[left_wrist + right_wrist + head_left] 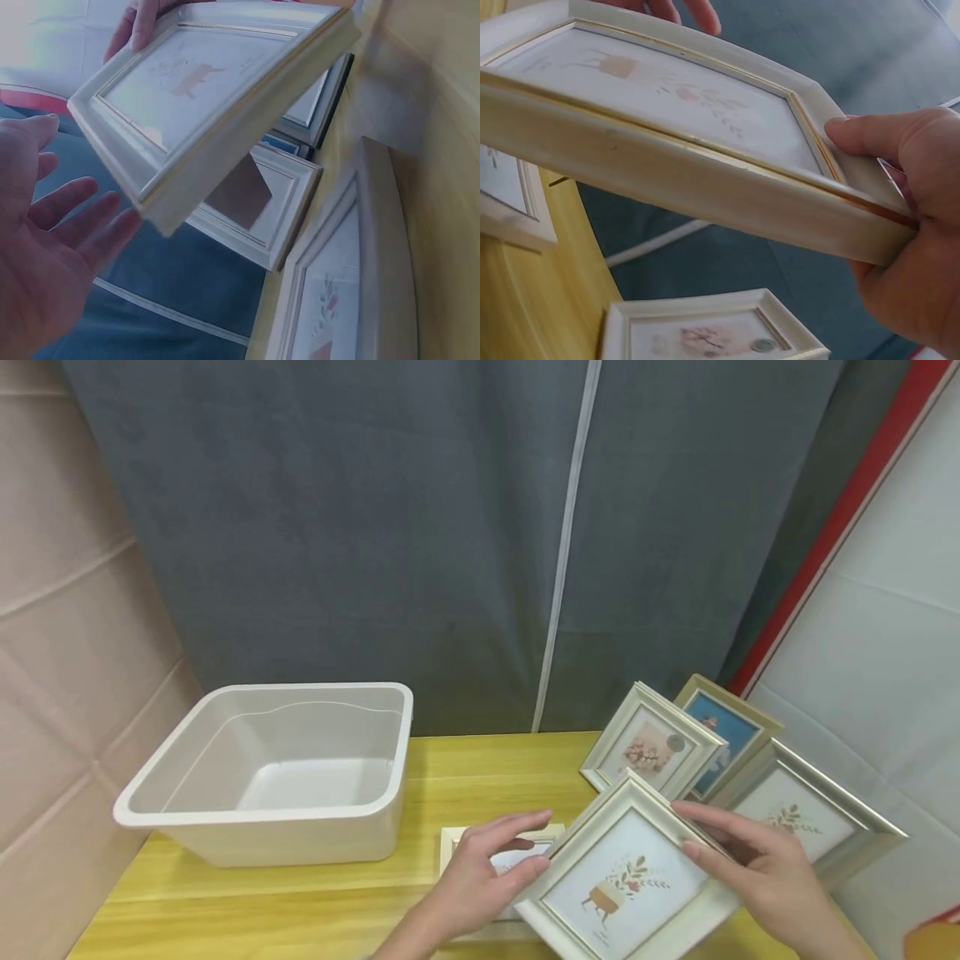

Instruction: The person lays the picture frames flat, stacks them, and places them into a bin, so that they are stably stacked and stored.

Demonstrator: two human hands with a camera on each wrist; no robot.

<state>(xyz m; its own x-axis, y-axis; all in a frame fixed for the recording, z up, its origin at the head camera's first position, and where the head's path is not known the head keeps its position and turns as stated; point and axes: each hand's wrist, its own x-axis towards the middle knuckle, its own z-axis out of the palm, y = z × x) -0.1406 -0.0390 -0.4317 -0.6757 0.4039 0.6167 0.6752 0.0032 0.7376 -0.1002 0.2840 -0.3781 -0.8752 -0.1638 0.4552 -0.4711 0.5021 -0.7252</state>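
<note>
My right hand (765, 868) grips a cream picture frame (626, 885) with a gold inner line by its upper right edge, thumb on the front. The frame is tilted above the table, and its picture shows a potted plant on legs. Beside its left edge is my left hand (487, 877), fingers spread and holding nothing in the left wrist view. Beneath that hand lies another cream frame (450, 843) on the table, partly covered. Behind the held one lean a cream frame with a pink floral picture (648, 747), a gold frame with a blue picture (723, 718) and a silvery frame (817, 810).
A white plastic tub (262, 817) stands on the left of the yellow wood-grain table (300, 902), with nothing seen inside. A grey curtain (360, 543) hangs behind the table. Pale walls rise at both sides, and a red strip (840, 527) runs down on the right.
</note>
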